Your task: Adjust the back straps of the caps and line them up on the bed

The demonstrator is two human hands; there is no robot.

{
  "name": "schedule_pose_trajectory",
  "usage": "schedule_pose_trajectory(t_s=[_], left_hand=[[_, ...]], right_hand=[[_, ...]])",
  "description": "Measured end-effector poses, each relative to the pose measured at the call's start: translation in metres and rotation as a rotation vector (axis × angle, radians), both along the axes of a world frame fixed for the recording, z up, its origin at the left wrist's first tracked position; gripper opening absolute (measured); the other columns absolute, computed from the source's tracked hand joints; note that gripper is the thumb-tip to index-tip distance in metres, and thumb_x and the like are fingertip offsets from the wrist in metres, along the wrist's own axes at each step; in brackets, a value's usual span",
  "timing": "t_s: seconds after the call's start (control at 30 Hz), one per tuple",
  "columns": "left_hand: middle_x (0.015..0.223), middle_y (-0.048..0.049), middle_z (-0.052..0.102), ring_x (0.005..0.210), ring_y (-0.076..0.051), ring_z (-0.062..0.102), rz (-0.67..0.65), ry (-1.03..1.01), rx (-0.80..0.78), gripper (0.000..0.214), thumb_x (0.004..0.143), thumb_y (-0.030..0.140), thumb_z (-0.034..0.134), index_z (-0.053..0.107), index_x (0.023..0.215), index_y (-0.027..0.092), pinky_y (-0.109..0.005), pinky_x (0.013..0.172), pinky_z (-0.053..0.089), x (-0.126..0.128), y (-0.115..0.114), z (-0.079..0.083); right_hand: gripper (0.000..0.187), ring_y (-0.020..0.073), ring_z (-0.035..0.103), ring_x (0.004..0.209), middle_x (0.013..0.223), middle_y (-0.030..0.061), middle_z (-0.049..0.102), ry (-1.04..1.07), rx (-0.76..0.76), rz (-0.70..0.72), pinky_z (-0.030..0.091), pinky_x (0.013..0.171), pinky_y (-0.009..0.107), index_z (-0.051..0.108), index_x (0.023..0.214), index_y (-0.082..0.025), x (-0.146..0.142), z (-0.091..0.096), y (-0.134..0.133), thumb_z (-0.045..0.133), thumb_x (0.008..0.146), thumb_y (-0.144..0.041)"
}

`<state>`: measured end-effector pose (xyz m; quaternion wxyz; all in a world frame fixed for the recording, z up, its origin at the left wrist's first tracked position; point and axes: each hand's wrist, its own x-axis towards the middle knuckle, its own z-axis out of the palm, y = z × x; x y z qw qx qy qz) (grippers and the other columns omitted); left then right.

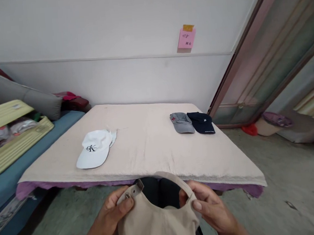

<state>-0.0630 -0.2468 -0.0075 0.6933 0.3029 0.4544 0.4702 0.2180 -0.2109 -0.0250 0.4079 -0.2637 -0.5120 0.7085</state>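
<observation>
I hold a beige cap (157, 224) at the bottom of the view, its back strap arching up toward the table. My left hand (110, 217) is closed on the strap end with the metal buckle (134, 191), thumb on top. My right hand (211, 209) pinches the other side of the strap and the cap's edge. A white cap (94, 148) with a dark logo lies on the table's left part. A grey cap (181, 122) and a navy cap (201, 122) lie side by side, touching, at the far right.
The low table (148, 147) carries a cream cloth over a purple one. An open yellow-green suitcase (8, 134) rests on a blue mattress at left. A pink note (186, 37) hangs on the wall. Sliding doors (272, 57) stand at right above bare concrete floor.
</observation>
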Motion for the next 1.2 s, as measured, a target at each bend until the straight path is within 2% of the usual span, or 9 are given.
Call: schedule_pose_trajectory(t_s=[0.1,0.27,0.5,0.63,0.77,0.87,1.03,1.2], left_hand=[[0.074,-0.0043,0.070,0.069,-0.021,0.062,0.037,0.097,-0.026,0.028,0.067,0.032,0.077,0.073,0.090,0.017,-0.027,0.065,0.047,0.008,-0.002,0.007],[0.067,-0.0010,0.067,0.061,-0.016,0.058,0.055,0.098,-0.046,0.030,0.059,0.035,0.081,0.073,0.082,0.019,-0.023,0.057,0.043,0.023,-0.002,0.018],[0.064,-0.0020,0.066,0.057,-0.015,0.056,-0.032,0.103,-0.006,0.027,0.060,0.034,0.079,0.072,0.079,0.016,-0.023,0.054,0.041,0.032,0.005,0.019],[0.061,-0.0002,0.063,0.053,-0.012,0.053,-0.061,0.077,-0.027,0.028,0.060,0.035,0.079,0.071,0.079,0.016,-0.021,0.052,0.039,0.038,0.006,0.016],[0.060,0.0013,0.060,0.053,-0.011,0.050,-0.077,0.060,-0.052,0.027,0.061,0.035,0.079,0.069,0.079,0.017,-0.021,0.052,0.039,0.046,0.005,0.019],[0.060,0.0012,0.059,0.052,-0.010,0.048,-0.136,0.089,-0.009,0.024,0.065,0.036,0.076,0.068,0.077,0.016,-0.020,0.052,0.036,0.052,0.005,0.024],[0.064,-0.0022,0.061,0.055,-0.012,0.048,-0.269,0.189,0.073,0.025,0.071,0.039,0.072,0.069,0.076,0.014,-0.022,0.052,0.035,0.054,0.008,0.030],[0.072,-0.0058,0.066,0.065,-0.017,0.056,-0.293,0.194,0.069,0.029,0.076,0.039,0.068,0.073,0.092,0.015,-0.025,0.061,0.042,0.056,0.008,0.032]], right_hand=[[0.015,0.0151,0.055,0.065,0.069,0.0051,0.062,0.075,-0.031,-0.012,0.041,0.060,0.026,0.064,0.086,-0.015,-0.007,0.003,0.000,0.063,0.081,-0.029],[0.006,0.0107,0.052,0.052,0.064,0.0013,0.059,0.246,-0.149,-0.048,0.039,0.051,0.023,0.060,0.083,-0.015,-0.022,0.007,0.001,0.062,0.078,-0.018],[0.007,0.0105,0.052,0.052,0.068,0.0004,0.056,0.359,-0.107,-0.078,0.039,0.052,0.024,0.058,0.080,-0.015,-0.034,0.033,0.002,0.061,0.074,-0.013],[0.012,0.0070,0.041,0.045,0.063,-0.0019,0.053,0.402,-0.120,-0.029,0.033,0.048,0.022,0.058,0.083,-0.016,-0.029,0.040,-0.001,0.063,0.073,-0.018],[0.023,0.0053,0.031,0.044,0.056,-0.0051,0.045,0.337,-0.144,-0.030,0.025,0.043,0.020,0.059,0.086,-0.015,-0.031,0.033,-0.001,0.068,0.074,-0.032],[0.022,0.0033,0.026,0.042,0.056,-0.0075,0.041,0.257,-0.139,-0.042,0.020,0.041,0.018,0.058,0.086,-0.016,-0.039,0.027,-0.002,0.071,0.075,-0.030],[0.030,0.0084,0.042,0.060,0.071,-0.0021,0.051,0.042,-0.022,-0.055,0.034,0.053,0.019,0.059,0.089,-0.016,-0.044,0.026,-0.006,0.077,0.069,-0.029],[0.026,0.0097,0.043,0.065,0.074,-0.0013,0.052,-0.015,0.041,-0.073,0.035,0.056,0.020,0.060,0.092,-0.017,-0.043,0.025,-0.009,0.073,0.074,-0.030]])
